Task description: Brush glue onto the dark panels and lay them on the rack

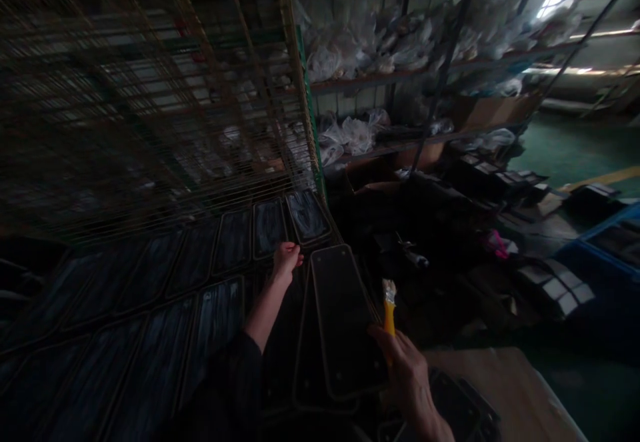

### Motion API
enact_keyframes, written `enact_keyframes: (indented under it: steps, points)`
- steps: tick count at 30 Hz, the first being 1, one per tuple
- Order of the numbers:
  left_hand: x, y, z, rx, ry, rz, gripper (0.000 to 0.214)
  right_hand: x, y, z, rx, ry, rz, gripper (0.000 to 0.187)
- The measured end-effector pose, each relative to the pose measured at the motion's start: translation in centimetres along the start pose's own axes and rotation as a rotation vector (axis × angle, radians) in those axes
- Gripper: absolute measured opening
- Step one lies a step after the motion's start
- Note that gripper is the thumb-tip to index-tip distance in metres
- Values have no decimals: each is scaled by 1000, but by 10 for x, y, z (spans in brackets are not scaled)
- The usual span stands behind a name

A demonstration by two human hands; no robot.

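Observation:
My right hand (407, 379) is closed round the yellow handle of a small brush (389, 305), bristles pointing up, and it also touches the near edge of a dark flat panel (345, 319). That panel lies tilted on top of other dark panels. My left hand (287, 260) reaches forward with curled fingers at the far left corner of the same panel, beside a row of glossy dark panels (270, 227) laid out on a wire shelf. Whether the left fingers grip the panel's edge is hard to see in the dim light.
A wire rack (150, 95) stacked with more shelves rises at the left. Shelving (400, 75) with plastic bags and cardboard boxes stands behind. Dark parts and a blue crate (610, 249) lie at the right, on a green floor. A cardboard sheet (500, 389) lies near my right arm.

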State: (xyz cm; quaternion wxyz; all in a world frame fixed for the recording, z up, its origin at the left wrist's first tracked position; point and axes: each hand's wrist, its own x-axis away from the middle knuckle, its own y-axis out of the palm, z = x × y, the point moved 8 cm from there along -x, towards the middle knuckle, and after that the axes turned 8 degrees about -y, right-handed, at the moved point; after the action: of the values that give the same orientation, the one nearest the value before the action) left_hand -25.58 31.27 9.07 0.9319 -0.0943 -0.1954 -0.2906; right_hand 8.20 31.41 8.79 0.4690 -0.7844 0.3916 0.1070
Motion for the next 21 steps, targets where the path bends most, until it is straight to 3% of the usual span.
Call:
enact_keyframes:
  steps: [5,9,13,18,21]
  points:
    - [83,-30,-50,-170,139,-39,27,-3,-3,-2,-39,-1,-56,37]
    - [126,-38,-72,-540,429,32,31,-6,3,-3,51,16,11,40]
    - [123,-31,-79,-568,413,22,38,0,26,-13,58,60,22,38]
    - [116,-26,-75,-348,375,43,39,9,38,-35,0,56,74,35]
    - [114,-15,-83,-226,263,9,42,11,40,-42,-4,14,111,35]
